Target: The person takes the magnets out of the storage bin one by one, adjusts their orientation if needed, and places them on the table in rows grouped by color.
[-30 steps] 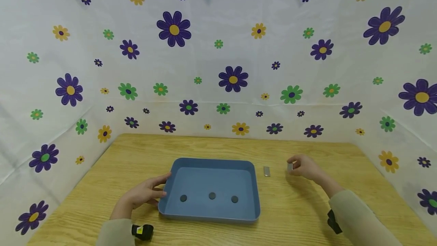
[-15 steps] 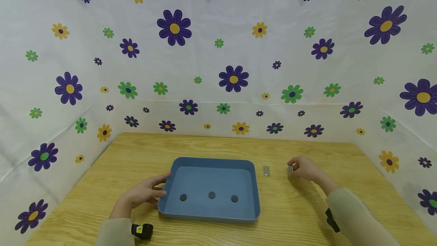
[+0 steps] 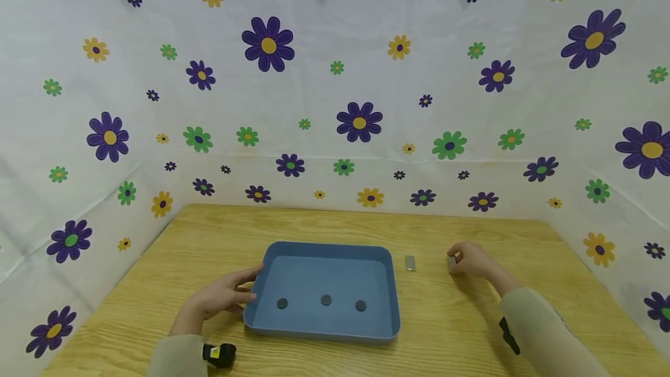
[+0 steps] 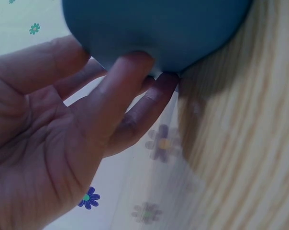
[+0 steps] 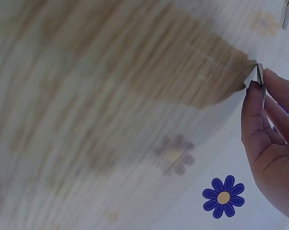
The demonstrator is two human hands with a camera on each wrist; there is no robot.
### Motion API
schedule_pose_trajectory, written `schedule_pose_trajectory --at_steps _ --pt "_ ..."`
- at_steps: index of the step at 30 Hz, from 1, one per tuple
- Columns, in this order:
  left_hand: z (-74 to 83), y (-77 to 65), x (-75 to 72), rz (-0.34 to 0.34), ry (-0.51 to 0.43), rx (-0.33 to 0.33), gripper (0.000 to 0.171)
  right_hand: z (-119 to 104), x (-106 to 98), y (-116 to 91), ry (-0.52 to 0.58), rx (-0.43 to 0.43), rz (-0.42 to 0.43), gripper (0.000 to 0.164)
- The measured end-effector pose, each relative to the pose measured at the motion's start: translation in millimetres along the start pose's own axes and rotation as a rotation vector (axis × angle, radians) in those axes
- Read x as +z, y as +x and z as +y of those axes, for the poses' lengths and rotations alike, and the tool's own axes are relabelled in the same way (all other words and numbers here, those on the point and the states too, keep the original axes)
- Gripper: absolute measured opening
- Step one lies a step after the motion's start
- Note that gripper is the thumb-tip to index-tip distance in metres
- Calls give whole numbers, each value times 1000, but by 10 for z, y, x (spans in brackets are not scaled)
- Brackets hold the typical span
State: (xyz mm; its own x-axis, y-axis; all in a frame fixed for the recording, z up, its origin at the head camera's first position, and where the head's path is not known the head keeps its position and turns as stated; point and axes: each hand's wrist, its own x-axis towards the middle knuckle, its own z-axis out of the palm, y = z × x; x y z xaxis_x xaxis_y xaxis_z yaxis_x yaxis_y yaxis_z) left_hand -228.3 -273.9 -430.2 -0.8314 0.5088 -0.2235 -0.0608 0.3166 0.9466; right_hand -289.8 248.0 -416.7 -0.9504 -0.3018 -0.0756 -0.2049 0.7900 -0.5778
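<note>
On the table's right side, my right hand (image 3: 469,260) pinches a small flat metal plate (image 5: 261,79) between thumb and fingers. The plate stands on edge, close over the wood in the right wrist view. A second silvery rectangular plate (image 3: 410,263) lies flat between that hand and the blue tray (image 3: 319,334). Inside the tray, three dark round discs lie in a loose row near the front: a left disc (image 3: 282,303), a middle disc (image 3: 326,300) and a right disc (image 3: 360,305). Against the tray's left outer wall rest the fingertips of my left hand (image 3: 222,297), fingers loosely bent.
The wooden table (image 3: 450,330) ends at the back and sides against a white cloth (image 3: 314,86) printed with flowers. A black wrist camera (image 3: 222,355) sits by the left sleeve, and a dark strap (image 3: 509,336) is under the right sleeve.
My right hand has lowered a little and shifted slightly right with the metal plate. The left hand, tray, discs and second plate stay where they were.
</note>
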Motion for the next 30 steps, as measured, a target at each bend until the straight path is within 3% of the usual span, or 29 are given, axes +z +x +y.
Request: schedule_pose_trajectory --at_steps 18,30 --pt "-30 13 -16 0 6 1 67 50 -32 4 -85 26 -22 30" --pt "9 -13 -4 -13 5 14 67 63 -7 -9 -74 21 -25 30"
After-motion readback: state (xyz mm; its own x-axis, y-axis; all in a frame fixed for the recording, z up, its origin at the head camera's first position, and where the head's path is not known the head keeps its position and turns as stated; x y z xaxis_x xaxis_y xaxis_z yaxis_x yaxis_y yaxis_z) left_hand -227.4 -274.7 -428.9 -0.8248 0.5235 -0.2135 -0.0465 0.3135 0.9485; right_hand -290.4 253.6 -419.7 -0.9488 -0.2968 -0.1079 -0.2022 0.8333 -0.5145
